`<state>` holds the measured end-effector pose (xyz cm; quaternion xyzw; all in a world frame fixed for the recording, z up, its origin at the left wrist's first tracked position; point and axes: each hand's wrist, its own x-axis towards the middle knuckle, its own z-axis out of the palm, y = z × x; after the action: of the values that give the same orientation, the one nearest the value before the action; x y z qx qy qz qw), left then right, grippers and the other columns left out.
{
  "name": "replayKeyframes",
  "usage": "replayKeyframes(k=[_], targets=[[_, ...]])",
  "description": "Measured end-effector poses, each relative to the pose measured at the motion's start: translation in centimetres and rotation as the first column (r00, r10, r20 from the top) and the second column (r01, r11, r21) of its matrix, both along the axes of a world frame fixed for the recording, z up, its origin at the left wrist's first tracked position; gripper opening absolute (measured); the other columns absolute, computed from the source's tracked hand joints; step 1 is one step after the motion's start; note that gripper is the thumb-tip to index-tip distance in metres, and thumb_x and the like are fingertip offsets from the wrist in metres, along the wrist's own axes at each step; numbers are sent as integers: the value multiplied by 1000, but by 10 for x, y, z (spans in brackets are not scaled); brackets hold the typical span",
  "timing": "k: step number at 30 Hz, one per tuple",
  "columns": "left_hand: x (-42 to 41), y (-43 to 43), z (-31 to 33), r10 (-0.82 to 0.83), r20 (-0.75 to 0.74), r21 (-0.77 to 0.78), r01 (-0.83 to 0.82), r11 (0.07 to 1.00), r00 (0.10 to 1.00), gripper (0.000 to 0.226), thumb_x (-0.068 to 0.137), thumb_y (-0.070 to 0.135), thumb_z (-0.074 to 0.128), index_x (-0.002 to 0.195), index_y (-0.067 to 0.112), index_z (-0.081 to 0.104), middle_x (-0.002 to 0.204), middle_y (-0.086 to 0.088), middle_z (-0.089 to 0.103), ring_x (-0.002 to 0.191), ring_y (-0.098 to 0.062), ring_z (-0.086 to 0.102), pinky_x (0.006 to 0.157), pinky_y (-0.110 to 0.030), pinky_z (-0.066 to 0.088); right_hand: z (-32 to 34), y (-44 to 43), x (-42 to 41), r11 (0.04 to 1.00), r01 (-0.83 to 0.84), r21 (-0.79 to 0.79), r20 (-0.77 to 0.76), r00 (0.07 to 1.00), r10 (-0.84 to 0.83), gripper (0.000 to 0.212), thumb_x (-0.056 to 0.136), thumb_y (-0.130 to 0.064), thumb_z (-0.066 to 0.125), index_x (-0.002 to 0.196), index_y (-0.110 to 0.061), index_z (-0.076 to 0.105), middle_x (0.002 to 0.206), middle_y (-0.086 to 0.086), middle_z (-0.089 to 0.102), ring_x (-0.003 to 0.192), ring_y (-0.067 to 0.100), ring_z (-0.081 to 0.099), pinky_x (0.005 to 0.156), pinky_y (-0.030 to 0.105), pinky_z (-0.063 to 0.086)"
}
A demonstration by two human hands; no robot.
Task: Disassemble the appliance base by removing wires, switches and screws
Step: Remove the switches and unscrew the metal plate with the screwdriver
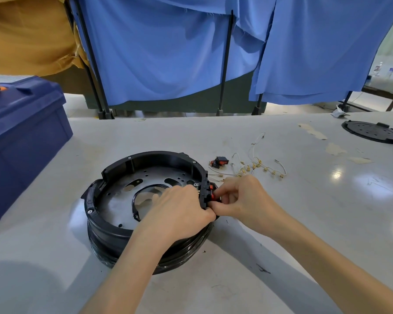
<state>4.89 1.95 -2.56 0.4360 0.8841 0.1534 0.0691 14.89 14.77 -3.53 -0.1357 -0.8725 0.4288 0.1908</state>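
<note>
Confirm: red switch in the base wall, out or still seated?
Still seated: the red switch sits in the appliance base wall; right hand pinches it.

bright overhead light | glare spots on the table (304, 200), right | soft shadows near-left | edges bend, fisheye-ish | pretty sharp

Seen from head height, wide-angle, facing forward and down. Close above the appliance base (116, 200), held just left of centre. Beyond the base, out to blue curtains (168, 53); left of the base, as far as a blue box (21, 128).
</note>
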Motion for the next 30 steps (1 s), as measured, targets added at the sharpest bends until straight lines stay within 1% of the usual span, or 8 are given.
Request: replayKeyframes(k=[5,10,13,16,19,22,26,30], targets=[[2,0,1,27,-9,27,-27,999,1000,34,78,50,52,65,21,40,67,2,49,61,-15,44,61,-33,37,4,1,-2,994,-77,72,98,993,70,15,79,-12,70,70,0,67,61,13,45,47,12,31,44,20,26],[1,-1,0,-3,-31,0,3,1000,1000,38,81,52,47,62,21,38,66,3,47,61,-16,42,63,-35,36,4,-1,-3,991,-49,125,33,998,46,7,74,-6,70,68,-2,70,64,-1,51,54,6,42,53,28,38],[4,-1,0,-14,-42,-31,12,999,999,39,84,53,44,63,20,39,68,4,47,70,-22,44,66,-36,38,5,-1,-2,990,-45,135,-3,999,46,6,72,-4,71,66,-2,72,62,0,52,52,7,45,50,34,41],[4,1,0,-11,-17,-46,10,999,1000,39,84,52,44,61,20,39,67,3,47,71,-23,45,64,-34,38,8,-1,-2,990,-61,127,-10,998,63,8,73,-4,70,65,0,71,65,9,54,44,20,51,39,30,43],[2,1,1,-21,31,-12,22,1000,999,41,80,52,47,57,20,36,60,3,44,61,-19,43,54,-30,33,9,-1,-1,993,-71,92,-7,997,72,10,73,-3,67,64,1,70,69,14,55,43,34,56,33,34,47],[0,0,1,-42,45,61,40,997,998,46,76,53,52,51,20,33,51,5,40,51,-15,40,47,-27,29,9,-1,-1,994,-51,101,-4,999,52,9,73,-4,69,66,2,71,68,14,55,40,28,54,33,34,46],[0,-4,2,-77,30,45,75,996,997,48,79,54,51,51,20,32,47,6,36,46,-13,36,45,-26,26,10,-2,0,992,-37,123,0,999,37,9,74,-3,69,68,4,71,68,15,55,43,34,55,34,36,45],[1,0,1,-72,58,6,72,997,996,45,81,52,50,54,21,33,54,4,38,54,-17,37,48,-28,26,10,-4,1,991,-24,133,5,1000,24,9,73,-2,68,66,5,70,62,8,50,41,20,49,33,24,38]])
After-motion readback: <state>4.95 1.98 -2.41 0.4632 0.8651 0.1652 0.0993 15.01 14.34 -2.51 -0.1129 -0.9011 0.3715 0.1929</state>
